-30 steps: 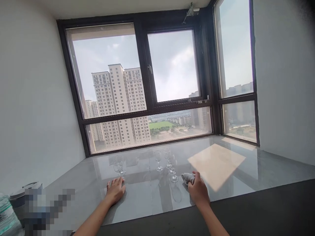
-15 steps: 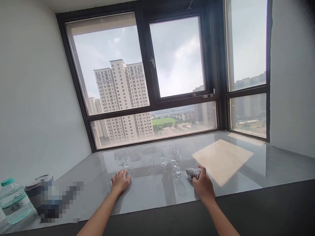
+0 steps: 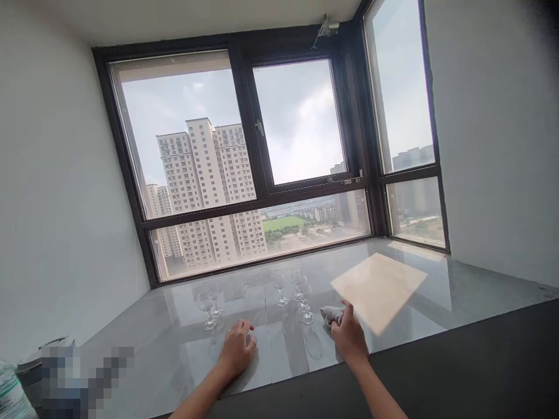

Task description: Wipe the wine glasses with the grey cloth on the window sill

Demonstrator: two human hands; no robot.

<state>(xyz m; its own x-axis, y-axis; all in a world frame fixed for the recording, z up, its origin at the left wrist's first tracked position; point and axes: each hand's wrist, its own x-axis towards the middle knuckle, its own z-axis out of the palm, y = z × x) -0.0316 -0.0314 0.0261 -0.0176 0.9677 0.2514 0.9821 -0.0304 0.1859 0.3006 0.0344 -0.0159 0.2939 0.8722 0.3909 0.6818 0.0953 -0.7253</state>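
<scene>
My left hand (image 3: 238, 349) lies palm down on the glossy grey sill (image 3: 152, 331), fingers loosely curled, holding nothing. Two clear stemmed glasses (image 3: 208, 305) stand just beyond it to the left. My right hand (image 3: 348, 336) grips a crumpled grey cloth (image 3: 331, 315) against the sill. A group of several more stemmed glasses (image 3: 299, 294) stands upright between the hands, a little farther back, close to the cloth.
A large dark-framed window (image 3: 244, 157) closes the back of the sill, white walls flank both sides. A sunlit patch (image 3: 378, 285) lies right of my right hand. A water bottle (image 3: 13, 396) and a grey cup (image 3: 30, 361) stand at the far left. A dark ledge (image 3: 458, 361) runs along the front.
My left hand has slid to the right along the sill, away from the two left glasses. My right hand has stayed on the cloth. The view tilted up and left.
</scene>
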